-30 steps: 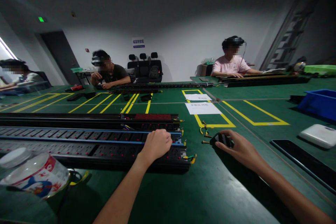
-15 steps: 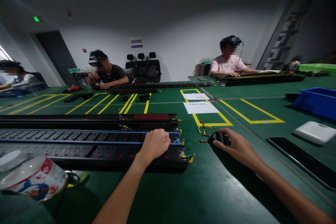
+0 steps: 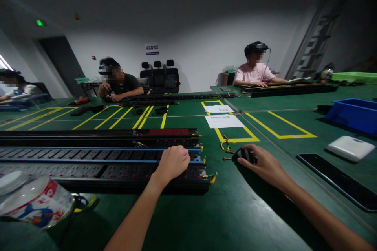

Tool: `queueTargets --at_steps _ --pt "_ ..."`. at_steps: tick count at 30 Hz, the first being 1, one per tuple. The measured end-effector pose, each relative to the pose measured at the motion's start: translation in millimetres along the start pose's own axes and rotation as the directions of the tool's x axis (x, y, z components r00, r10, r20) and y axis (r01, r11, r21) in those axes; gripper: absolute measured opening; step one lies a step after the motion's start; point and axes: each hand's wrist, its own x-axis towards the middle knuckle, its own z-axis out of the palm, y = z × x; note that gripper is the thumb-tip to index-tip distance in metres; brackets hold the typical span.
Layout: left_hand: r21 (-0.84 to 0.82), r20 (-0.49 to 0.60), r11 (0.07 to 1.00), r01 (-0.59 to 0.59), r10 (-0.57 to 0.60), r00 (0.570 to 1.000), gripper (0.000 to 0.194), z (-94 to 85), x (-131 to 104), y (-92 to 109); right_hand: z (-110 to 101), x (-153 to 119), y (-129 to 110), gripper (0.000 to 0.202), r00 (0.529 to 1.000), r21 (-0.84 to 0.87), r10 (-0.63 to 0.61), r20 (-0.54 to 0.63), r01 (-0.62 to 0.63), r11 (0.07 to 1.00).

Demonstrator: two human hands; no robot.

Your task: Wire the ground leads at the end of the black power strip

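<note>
Long black socket strips [image 3: 123, 170] with blue edging and red dots lie side by side at the left, yellow-green wires [image 3: 212, 177] sticking out of their right ends. My left hand [image 3: 174, 162] rests on the strips near that end, its fingers curled down; whether anything is under them is hidden. To the right, my right hand [image 3: 262, 160] grips a dark ridged object [image 3: 246, 155] between thumb and fingers, low over the green table. Small screws [image 3: 227, 159] and a yellow wire piece [image 3: 223, 146] lie just left of it.
A phone [image 3: 338, 180], a white case [image 3: 350, 148] and a blue bin [image 3: 353, 115] are at the right. White papers [image 3: 224, 121] lie ahead within yellow tape. A printed tub [image 3: 38, 204] stands near left. Three people sit across the table, one in pink [image 3: 255, 72].
Both hands keep their places and grips. The whole view has shifted very slightly, with objects at the right appearing a little further left.
</note>
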Motion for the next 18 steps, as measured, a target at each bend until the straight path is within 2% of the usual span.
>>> queueTargets --at_steps 18 --pt "-0.013 0.015 1.000 -0.003 0.003 1.000 0.031 -1.9 -0.1 0.0 -1.1 -0.1 -1.5 0.046 1.000 -0.001 0.000 0.012 0.000 1.000"
